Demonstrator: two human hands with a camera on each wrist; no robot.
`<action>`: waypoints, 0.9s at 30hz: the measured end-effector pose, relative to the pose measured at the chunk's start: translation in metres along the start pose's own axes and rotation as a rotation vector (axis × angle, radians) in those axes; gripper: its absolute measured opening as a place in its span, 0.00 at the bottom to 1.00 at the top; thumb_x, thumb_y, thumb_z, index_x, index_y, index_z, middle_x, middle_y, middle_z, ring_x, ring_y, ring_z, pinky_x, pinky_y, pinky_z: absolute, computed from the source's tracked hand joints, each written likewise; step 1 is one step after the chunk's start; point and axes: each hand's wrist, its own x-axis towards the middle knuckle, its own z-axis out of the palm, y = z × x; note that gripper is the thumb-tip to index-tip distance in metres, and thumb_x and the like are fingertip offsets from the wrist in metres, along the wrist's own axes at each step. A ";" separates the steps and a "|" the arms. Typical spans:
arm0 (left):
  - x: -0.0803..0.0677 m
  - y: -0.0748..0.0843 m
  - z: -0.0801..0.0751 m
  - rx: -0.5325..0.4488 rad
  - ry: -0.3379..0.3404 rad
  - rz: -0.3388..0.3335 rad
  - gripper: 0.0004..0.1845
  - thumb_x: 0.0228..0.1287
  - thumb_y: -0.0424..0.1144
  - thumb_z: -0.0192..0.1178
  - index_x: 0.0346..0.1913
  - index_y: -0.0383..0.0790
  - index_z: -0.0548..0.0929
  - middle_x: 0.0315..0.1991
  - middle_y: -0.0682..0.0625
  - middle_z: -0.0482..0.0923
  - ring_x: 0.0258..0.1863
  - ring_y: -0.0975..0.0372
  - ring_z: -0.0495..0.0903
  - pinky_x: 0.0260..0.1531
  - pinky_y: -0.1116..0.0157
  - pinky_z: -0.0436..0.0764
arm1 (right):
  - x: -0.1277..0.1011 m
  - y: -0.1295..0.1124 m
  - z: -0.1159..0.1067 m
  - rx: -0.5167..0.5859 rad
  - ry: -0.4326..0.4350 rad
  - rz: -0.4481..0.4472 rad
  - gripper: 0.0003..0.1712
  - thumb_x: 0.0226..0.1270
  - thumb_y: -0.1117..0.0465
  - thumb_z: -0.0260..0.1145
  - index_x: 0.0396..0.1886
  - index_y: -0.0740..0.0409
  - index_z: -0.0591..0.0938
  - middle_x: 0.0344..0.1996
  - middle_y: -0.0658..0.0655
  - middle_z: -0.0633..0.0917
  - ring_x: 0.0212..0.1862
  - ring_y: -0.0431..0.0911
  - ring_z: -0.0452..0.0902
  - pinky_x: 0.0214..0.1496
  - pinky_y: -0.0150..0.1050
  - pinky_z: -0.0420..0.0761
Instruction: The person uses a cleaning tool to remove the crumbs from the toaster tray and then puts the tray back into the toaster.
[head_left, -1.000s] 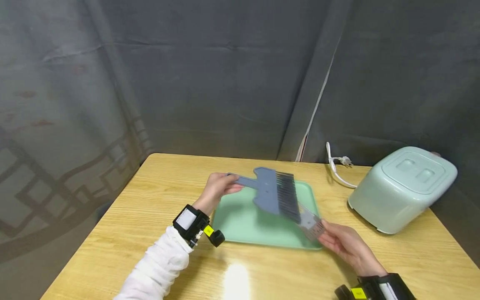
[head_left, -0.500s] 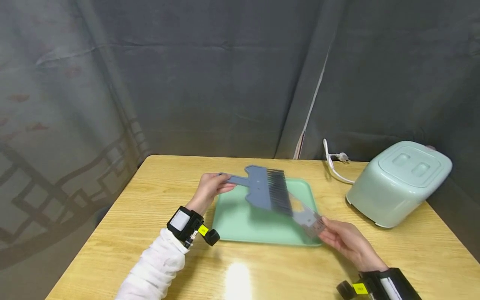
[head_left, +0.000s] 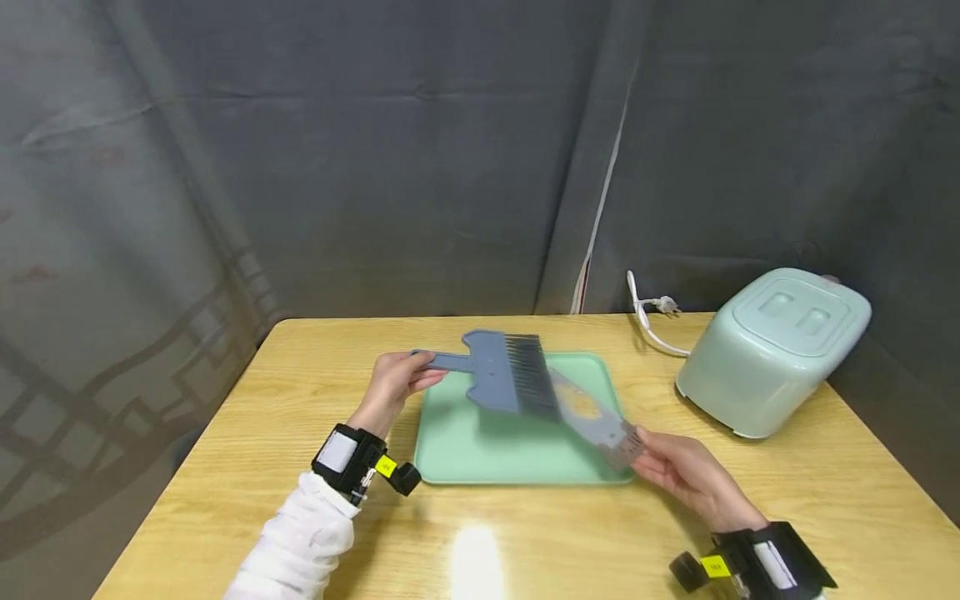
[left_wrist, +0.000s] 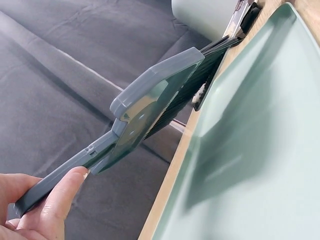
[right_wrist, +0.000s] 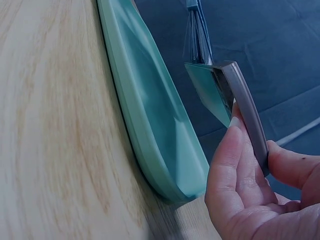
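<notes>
- Head view: my left hand point(head_left: 393, 385) has its grip closed round the handle of the grey-blue brush point(head_left: 498, 379), fingers curled over the thin stem. The brush head and dark bristles reach away from that grip, out over the green tray point(head_left: 480, 446), clear of its floor.
- Head view: my right hand point(head_left: 678, 475) pinches the near end of the dustpan point(head_left: 596, 421), a flat grey piece that slopes up from that grip to meet the bristles. Both pieces hang between the two grips, above the tray on the worktop point(head_left: 225, 467). Beyond the right hand sits a pale green appliance point(head_left: 772, 350), well apart, with its white cord point(head_left: 648, 325) lying behind it.
- Left wrist view: thumb and fingers point(left_wrist: 55, 205) clamp the handle end; the brush point(left_wrist: 155, 105) runs up and away, bristles lying against the dustpan edge, with the tray point(left_wrist: 260, 150) below.
- Right wrist view: fingertips point(right_wrist: 225, 150) and thumb nip the grey dustpan point(right_wrist: 245, 110) edge; the tray rim point(right_wrist: 150, 130) lies just past the grip, bristles further off.
- My reading: the two pieces are being drawn apart or slid together over the tray. The next move calls for both grips to hold firm while the bristles slide along the dustpan.
</notes>
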 end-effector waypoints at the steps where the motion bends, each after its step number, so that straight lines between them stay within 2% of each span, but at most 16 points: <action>1: 0.000 -0.001 0.000 0.000 0.002 0.001 0.13 0.74 0.24 0.52 0.52 0.13 0.75 0.25 0.46 0.85 0.24 0.64 0.88 0.35 0.71 0.90 | 0.000 0.000 -0.002 0.002 -0.002 -0.001 0.10 0.78 0.65 0.59 0.37 0.57 0.86 0.35 0.55 0.88 0.38 0.42 0.88 0.48 0.34 0.90; 5: 0.000 -0.002 0.000 0.009 0.003 0.001 0.11 0.74 0.25 0.52 0.50 0.15 0.76 0.24 0.46 0.85 0.24 0.65 0.88 0.35 0.71 0.90 | 0.002 0.002 -0.008 0.009 -0.044 -0.014 0.12 0.79 0.66 0.58 0.37 0.57 0.86 0.34 0.54 0.88 0.37 0.41 0.88 0.48 0.33 0.89; 10: 0.000 -0.002 -0.003 -0.003 -0.005 0.010 0.09 0.74 0.25 0.53 0.46 0.17 0.77 0.24 0.46 0.85 0.24 0.65 0.88 0.35 0.71 0.90 | 0.001 0.003 -0.008 -0.017 -0.003 0.004 0.13 0.80 0.66 0.56 0.37 0.57 0.85 0.34 0.53 0.88 0.37 0.41 0.88 0.47 0.33 0.90; 16: 0.001 -0.002 -0.007 0.004 0.011 0.016 0.13 0.74 0.24 0.52 0.52 0.12 0.75 0.25 0.46 0.86 0.24 0.65 0.88 0.36 0.71 0.90 | 0.002 0.002 -0.008 -0.016 -0.012 0.011 0.12 0.80 0.65 0.57 0.37 0.57 0.85 0.33 0.53 0.87 0.35 0.40 0.87 0.47 0.32 0.89; 27: 0.001 -0.001 -0.017 -0.007 0.028 0.013 0.13 0.74 0.24 0.52 0.53 0.13 0.74 0.25 0.45 0.86 0.23 0.65 0.88 0.36 0.71 0.90 | 0.003 0.002 -0.008 -0.012 -0.002 0.026 0.13 0.80 0.65 0.57 0.36 0.56 0.85 0.33 0.53 0.88 0.36 0.40 0.87 0.47 0.32 0.90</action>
